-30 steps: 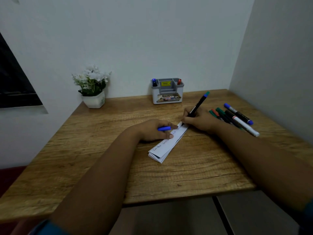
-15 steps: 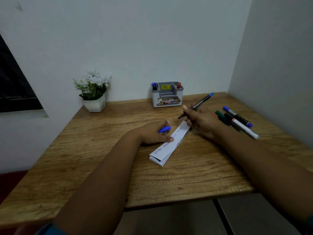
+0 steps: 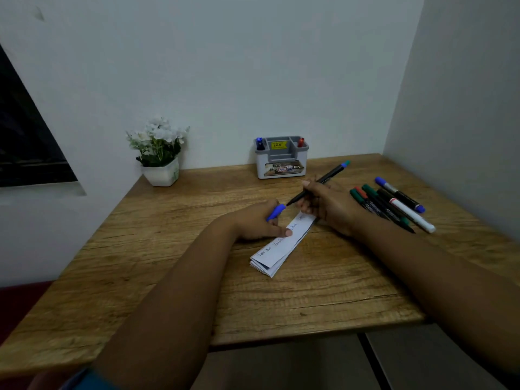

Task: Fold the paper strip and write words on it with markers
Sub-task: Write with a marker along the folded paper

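A folded white paper strip (image 3: 281, 249) with handwritten words lies slanted on the wooden desk (image 3: 197, 291). My left hand (image 3: 259, 223) presses a fingertip on the strip and holds a blue marker cap (image 3: 276, 211). My right hand (image 3: 327, 204) grips a black marker (image 3: 329, 177) with a blue-green end. Its tip is off the paper and points at the cap, almost touching it.
Several loose markers (image 3: 394, 206) lie on the desk right of my right hand. A grey pen holder (image 3: 281, 161) stands at the back wall, with a white flower pot (image 3: 161, 173) to its left. Walls close the back and right sides.
My right hand lifted the marker off the strip's far end and swung its tip left toward the blue cap in my left hand. The strip stayed in place.
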